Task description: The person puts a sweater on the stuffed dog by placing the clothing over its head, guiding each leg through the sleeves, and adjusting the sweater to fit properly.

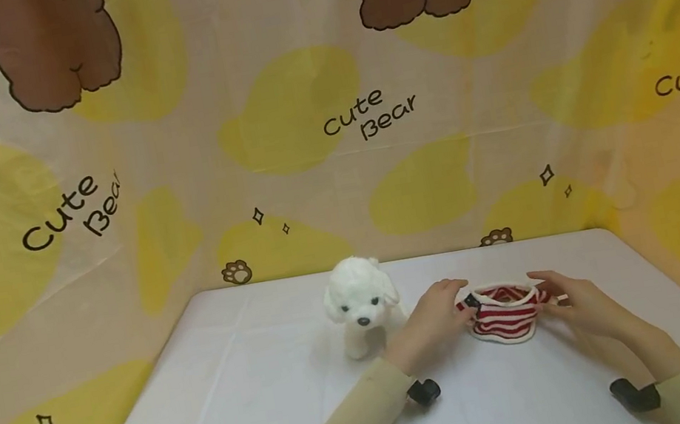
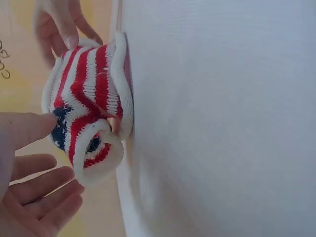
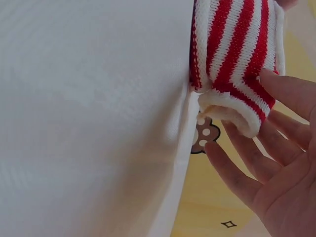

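Note:
A small red-and-white striped knitted sweater (image 1: 507,323) with white edging stands on the table (image 1: 277,402), its hem down and neck opening upward. My left hand (image 1: 432,320) is at one sleeve. Its thumb (image 2: 34,128) touches the navy patch on the shoulder, while the other fingers lie spread and loosely bent beside the sleeve. On the opposite side my right hand (image 1: 582,306) holds the other sleeve, thumb against the striped front (image 3: 242,44). Behind that sleeve, some of the right fingertips are hidden.
Just left of my left hand, a white plush dog (image 1: 362,306) faces me on the table. A dark wrist-camera mount (image 1: 424,393) sits at my left wrist, another mount (image 1: 635,395) at the right. Printed cloth (image 1: 310,194) hangs behind and beside the table.

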The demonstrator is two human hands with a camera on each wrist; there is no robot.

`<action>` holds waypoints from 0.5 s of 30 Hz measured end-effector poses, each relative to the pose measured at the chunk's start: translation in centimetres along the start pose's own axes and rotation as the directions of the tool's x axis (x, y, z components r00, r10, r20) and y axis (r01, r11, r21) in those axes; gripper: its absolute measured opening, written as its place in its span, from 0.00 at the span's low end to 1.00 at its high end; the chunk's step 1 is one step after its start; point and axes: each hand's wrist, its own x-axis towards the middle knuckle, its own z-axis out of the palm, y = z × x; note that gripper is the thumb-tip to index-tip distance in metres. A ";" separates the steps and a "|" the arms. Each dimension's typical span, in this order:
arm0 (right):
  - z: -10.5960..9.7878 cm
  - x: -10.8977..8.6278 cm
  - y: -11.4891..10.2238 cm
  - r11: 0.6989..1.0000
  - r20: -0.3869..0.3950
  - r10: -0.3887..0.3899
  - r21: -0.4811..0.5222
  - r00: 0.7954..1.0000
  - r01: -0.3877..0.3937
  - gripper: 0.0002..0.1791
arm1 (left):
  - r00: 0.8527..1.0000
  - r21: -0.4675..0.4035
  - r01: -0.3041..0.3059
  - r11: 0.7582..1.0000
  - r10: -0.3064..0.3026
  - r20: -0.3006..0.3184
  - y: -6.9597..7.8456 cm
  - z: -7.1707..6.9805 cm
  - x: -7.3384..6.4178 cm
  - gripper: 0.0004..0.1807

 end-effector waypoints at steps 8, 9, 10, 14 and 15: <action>0.2 0.0 0.2 0.999 -0.044 0.001 0.045 0.999 0.001 0.19 | 0.998 -0.201 0.057 0.978 -0.053 0.025 -0.7 1.1 1.4 0.19; 0.2 0.0 0.2 0.999 -0.045 0.000 0.046 0.999 0.002 0.18 | 0.999 -0.212 0.053 0.976 -0.050 0.022 -0.7 1.2 1.4 0.18; 0.2 0.0 0.2 0.999 -0.048 0.003 0.050 0.999 0.000 0.18 | 0.999 -0.225 0.050 0.973 -0.047 0.018 -0.8 1.3 1.5 0.17; 0.2 0.0 0.2 0.999 -0.071 0.020 0.043 0.997 -0.017 0.16 | 0.998 -0.298 0.053 0.953 -0.058 -0.010 -0.8 1.5 1.5 0.12; 0.1 0.0 0.2 0.999 -0.075 0.027 0.042 0.997 -0.024 0.16 | 0.998 -0.313 0.058 0.948 -0.067 -0.017 -0.8 1.5 1.4 0.12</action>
